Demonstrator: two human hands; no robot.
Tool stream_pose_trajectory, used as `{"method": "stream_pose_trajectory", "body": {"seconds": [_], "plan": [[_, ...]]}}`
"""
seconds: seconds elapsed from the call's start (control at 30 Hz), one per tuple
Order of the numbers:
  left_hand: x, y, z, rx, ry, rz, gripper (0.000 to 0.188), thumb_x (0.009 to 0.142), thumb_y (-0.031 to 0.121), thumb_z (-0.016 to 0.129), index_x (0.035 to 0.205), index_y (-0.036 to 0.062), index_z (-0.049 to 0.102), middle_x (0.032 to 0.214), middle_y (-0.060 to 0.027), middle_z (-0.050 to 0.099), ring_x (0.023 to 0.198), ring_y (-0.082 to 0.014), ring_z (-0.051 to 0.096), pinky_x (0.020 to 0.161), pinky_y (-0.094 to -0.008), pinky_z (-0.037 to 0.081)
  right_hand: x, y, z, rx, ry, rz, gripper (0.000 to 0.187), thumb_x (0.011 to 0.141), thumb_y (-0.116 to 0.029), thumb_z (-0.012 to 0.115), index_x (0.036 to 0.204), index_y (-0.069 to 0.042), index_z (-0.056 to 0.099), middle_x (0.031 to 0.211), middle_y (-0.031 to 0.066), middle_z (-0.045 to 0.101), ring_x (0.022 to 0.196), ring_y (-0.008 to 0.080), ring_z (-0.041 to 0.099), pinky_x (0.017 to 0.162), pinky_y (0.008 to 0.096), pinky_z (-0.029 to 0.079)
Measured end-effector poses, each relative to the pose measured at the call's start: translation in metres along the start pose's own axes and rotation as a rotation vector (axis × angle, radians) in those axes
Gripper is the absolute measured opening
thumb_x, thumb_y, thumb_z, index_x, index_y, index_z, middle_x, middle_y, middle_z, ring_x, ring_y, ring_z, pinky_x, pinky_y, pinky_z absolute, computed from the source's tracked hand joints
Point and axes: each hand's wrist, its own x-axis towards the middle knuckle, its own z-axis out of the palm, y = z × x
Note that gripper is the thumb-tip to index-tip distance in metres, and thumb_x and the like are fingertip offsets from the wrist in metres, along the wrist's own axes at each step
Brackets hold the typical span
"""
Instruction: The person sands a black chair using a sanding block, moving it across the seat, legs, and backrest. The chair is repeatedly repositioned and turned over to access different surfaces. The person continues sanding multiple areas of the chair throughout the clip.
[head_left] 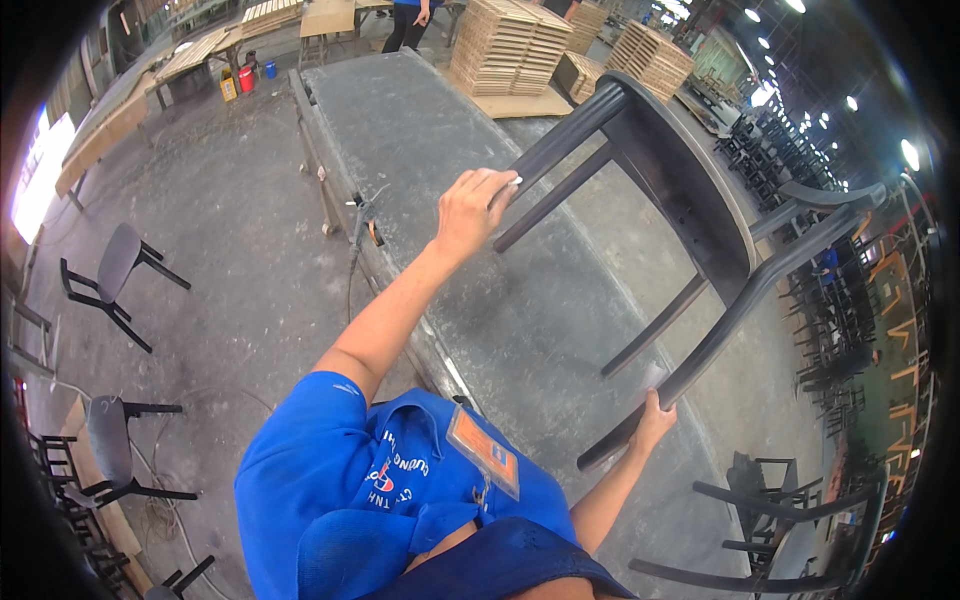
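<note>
A black wooden chair is tipped on its side above the long grey table, its legs pointing toward me and to the left. My right hand is closed around the lower part of one rear leg. Beside that hand shows a pale, thin piece, partly hidden by the leg. My left hand is closed, fingers bent together, at the end of a front leg. A small white piece sticks out at its fingertips; most of it is hidden, so its kind is unclear.
The grey table runs away from me. Another black chair stands at the lower right. More chairs, including a dark chair, stand on the left floor. Stacked wooden slats and a person are beyond the far end.
</note>
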Motion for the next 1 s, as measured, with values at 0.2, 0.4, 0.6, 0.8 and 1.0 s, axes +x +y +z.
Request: {"method": "stream_pose_trajectory", "body": {"seconds": [0.2,0.4,0.6,0.8,1.0], "plan": [[-0.019,-0.027,-0.01,0.069,-0.115,-0.222,0.013,0.083,0.011,0.065,0.095,0.0073,0.063,0.088,-0.0093,0.065,0.077,-0.0263,0.062,0.067,-0.0361,0.049,0.003,-0.002,0.004,0.034,0.003,-0.009,0.027,0.075,-0.013,0.069,0.092,0.006,0.06,0.079,0.0051,0.059,0.069,0.0136,0.053,0.065,0.0287,0.044],[-0.035,-0.036,-0.012,-0.375,0.029,-0.603,0.011,0.091,0.011,0.055,0.1,0.0047,0.057,0.082,-0.0078,0.064,0.071,-0.0138,0.062,0.066,-0.0281,0.05,0.009,-0.002,0.004,0.008,-0.012,-0.001,0.029,0.074,-0.014,0.068,0.093,0.007,0.061,0.081,0.0055,0.061,0.071,0.0138,0.054,0.067,0.0287,0.045],[-0.028,-0.038,-0.006,-0.532,0.033,-0.692,0.019,0.093,0.009,0.051,0.11,0.003,0.056,0.081,-0.0018,0.056,0.071,-0.0106,0.06,0.067,-0.0244,0.051,0.01,-0.006,0.006,-0.019,-0.001,-0.007,0.029,0.074,-0.015,0.068,0.093,0.006,0.062,0.081,0.0054,0.062,0.071,0.0131,0.055,0.067,0.0283,0.045],[-0.027,-0.029,0.013,-0.447,0.0,-0.52,0.044,0.085,0.009,0.065,0.125,0.0034,0.048,0.11,-0.0116,0.051,0.094,-0.0186,0.058,0.076,-0.0303,0.052,0.006,-0.015,0.005,-0.011,-0.021,0.054,0.027,0.075,-0.016,0.068,0.093,0.003,0.062,0.078,0.0029,0.059,0.069,0.0118,0.052,0.064,0.0274,0.043],[-0.035,-0.022,0.022,-0.329,-0.032,-0.419,0.058,0.081,0.007,0.07,0.131,0.0021,0.041,0.119,-0.0144,0.045,0.098,-0.0224,0.059,0.081,-0.0332,0.052,0.009,-0.019,0.005,-0.007,-0.036,0.039,0.028,0.074,-0.019,0.068,0.09,0.003,0.062,0.075,0.0026,0.058,0.067,0.0114,0.051,0.062,0.028,0.042]]}}
